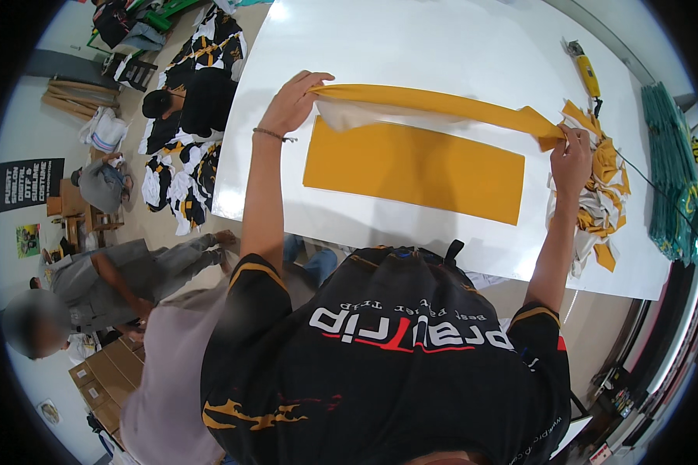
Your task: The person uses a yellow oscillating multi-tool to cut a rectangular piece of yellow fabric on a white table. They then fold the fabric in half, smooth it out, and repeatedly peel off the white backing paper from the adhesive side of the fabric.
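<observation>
A long yellow fabric strip with a white underside (434,102) is stretched above the white table (411,39). My left hand (293,102) grips its left end, and my right hand (571,159) pinches its right end. Just below the lifted strip lies a flat yellow rectangular fabric panel (415,168) on the table. To the right of my right hand is a heap of yellow and white fabric pieces (603,198).
A yellow-handled tool (586,71) lies at the table's far right, with a stack of green fabric (671,170) beyond it. Black, white and yellow garments (194,93) cover the floor to the left. A person in grey (108,275) crouches at lower left near cardboard boxes (105,376).
</observation>
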{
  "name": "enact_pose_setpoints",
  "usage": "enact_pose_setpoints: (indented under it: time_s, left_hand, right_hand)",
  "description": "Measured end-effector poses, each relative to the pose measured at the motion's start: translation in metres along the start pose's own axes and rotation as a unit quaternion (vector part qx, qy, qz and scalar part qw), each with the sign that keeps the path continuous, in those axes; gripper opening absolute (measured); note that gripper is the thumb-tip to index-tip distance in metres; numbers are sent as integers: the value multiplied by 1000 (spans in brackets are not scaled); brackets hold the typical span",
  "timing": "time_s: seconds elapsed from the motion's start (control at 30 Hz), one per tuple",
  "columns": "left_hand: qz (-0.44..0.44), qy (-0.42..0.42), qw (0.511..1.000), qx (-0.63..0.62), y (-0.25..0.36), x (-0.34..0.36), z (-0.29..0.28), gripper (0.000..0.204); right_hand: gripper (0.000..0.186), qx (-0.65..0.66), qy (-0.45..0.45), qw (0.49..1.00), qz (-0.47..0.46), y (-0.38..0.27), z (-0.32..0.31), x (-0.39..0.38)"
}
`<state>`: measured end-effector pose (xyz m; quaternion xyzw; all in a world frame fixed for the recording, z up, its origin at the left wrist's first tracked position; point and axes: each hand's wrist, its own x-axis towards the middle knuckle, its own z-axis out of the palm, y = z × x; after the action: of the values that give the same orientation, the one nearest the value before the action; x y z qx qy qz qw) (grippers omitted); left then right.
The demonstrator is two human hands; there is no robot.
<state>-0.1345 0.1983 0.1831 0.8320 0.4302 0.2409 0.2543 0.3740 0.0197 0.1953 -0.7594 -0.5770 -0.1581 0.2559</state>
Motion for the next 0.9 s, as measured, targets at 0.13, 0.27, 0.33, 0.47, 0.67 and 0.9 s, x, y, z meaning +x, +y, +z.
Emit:
enact_pose_setpoints:
  time_s: [0.13,0.27,0.33,0.47,0.67,0.9]
  left_hand:
    - [-32,37,986,161,-2,-6,-1,42]
    - [-131,92,966,204,-5,-31,19,44]
    - [-201,75,962,171,-19,-55,38,49]
    - [-344,80,916,-193,-51,-104,87,60]
    - [-312,147,910,-231,-97,-142,142,54]
    - [-351,148,900,-212,-88,-138,141,49]
  right_hand:
    - [17,-10,78,997,-4,21,28,-23]
    - [15,13,69,995,75,23,44,-71]
    - [15,13,73,993,94,24,58,-103]
    - [17,173,-41,953,245,24,83,-160]
    - [28,483,-96,756,431,28,104,-201]
    - [31,673,58,546,496,31,90,-200]
